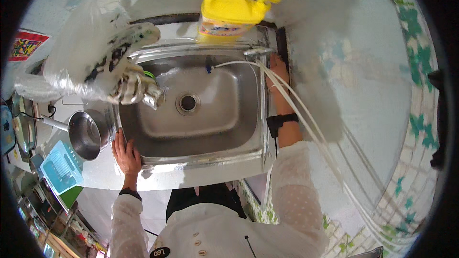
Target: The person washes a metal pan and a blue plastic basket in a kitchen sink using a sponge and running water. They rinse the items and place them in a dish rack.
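Note:
A stainless steel sink [204, 122] with a round drain [188, 103] lies before me. My left hand [127, 154] rests on its left rim near the front corner, fingers spread. At the back right corner, my right hand [278, 71] is beside the rim, close to a metal tap fitting [257, 52] and the white hoses [290, 96]; its fingertips are partly hidden, so I cannot tell whether it grips anything. A thin white tube with a blue end [209, 68] reaches over the basin. The basin holds no visible water.
Behind the sink stands a yellow plastic jug [229, 14]. Clear plastic bags [82, 53] hang over the left side, covering part of the basin. A metal saucepan [86, 134] and a light blue plastic basket [61, 168] are at the left. A wall rises at the right.

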The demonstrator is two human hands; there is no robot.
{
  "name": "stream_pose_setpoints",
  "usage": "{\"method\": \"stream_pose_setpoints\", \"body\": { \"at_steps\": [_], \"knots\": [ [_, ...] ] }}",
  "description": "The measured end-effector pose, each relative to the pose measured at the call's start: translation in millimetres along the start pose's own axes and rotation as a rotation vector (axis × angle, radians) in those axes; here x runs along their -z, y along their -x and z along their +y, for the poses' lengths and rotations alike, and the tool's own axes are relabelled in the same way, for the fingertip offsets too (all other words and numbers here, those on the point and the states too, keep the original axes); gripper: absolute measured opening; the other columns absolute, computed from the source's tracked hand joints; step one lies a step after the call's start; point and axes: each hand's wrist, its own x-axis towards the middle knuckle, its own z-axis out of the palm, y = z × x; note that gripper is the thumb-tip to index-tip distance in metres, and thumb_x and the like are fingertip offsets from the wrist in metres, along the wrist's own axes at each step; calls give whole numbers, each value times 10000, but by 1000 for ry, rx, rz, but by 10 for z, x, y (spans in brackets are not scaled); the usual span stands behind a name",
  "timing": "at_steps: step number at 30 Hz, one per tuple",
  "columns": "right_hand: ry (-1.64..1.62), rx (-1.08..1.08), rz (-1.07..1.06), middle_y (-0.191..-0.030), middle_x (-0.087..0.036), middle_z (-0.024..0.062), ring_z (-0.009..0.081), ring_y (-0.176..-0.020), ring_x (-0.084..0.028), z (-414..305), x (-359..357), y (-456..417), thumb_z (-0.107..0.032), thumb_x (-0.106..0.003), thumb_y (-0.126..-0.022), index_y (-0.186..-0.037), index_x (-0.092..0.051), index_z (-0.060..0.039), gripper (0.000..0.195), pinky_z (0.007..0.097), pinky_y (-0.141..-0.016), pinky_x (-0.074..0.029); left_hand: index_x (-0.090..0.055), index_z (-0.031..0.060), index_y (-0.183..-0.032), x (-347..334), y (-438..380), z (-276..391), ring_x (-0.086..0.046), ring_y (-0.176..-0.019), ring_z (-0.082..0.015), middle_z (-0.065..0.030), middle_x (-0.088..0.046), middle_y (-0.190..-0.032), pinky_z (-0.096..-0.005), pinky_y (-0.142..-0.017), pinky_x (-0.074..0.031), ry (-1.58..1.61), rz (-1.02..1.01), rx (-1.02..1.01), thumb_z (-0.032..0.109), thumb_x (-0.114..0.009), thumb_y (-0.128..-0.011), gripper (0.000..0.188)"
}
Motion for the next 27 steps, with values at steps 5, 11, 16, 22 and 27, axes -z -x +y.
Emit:
{"method": "stream_pose_setpoints", "body": {
  "at_steps": [5, 11, 16, 22, 27],
  "knots": [
    [-146, 9, 10, -1370, -511, 169, 363, -1215, -497, -14, 13, 1308, 75, -512, -826, -1348, -530, -71, 542, 394, -1056, -401, -621, 79, -1076, 0, 48, -62, -300, -1412, -308, -111, -330, -1535, -491, -1153, -219, -46, 17, 2, 133, -557, -817, 272],
    [-233, -130, -42, -1169, -603, 142, 351, -1078, -558, 262, -20, 3355, 76, -528, -763, -1166, -634, -65, 440, 408, -948, -457, -645, 97, -1021, -83, 52, -55, -303, -1411, -279, -68, -348, -1529, -480, -1153, -222, -36, 55, -7, 114, -585, -816, 215],
    [-165, -158, -311, -1083, -603, 110, 323, -1064, -566, 218, 132, 4531, -26, -536, -834, -1036, -642, -102, 241, 419, -912, -477, -648, 118, -1005, -76, 99, -89, -291, -1417, -263, -56, -349, -1526, -465, -1159, -205, -28, 73, -28, 141, -589, -832, 183],
    [-204, -245, -268, -1069, -591, 107, 347, -1032, -556, 96, 373, 4841, -22, -559, -801, -982, -625, -127, 219, 437, -865, -480, -649, 118, -1000, -120, 128, -150, -294, -1414, -268, -58, -345, -1528, -463, -1155, -209, -38, 105, -65, 158, -586, -841, 175],
    [-540, -157, 141, -1087, -578, 131, 359, -1015, -551, -294, 808, 3721, 49, -569, -756, -1101, -628, -113, 385, 428, -868, -468, -653, 118, -1004, -145, 123, -174, -293, -1413, -268, -62, -342, -1528, -468, -1147, -226, -69, 119, -84, 164, -590, -844, 177]
  ]
}}
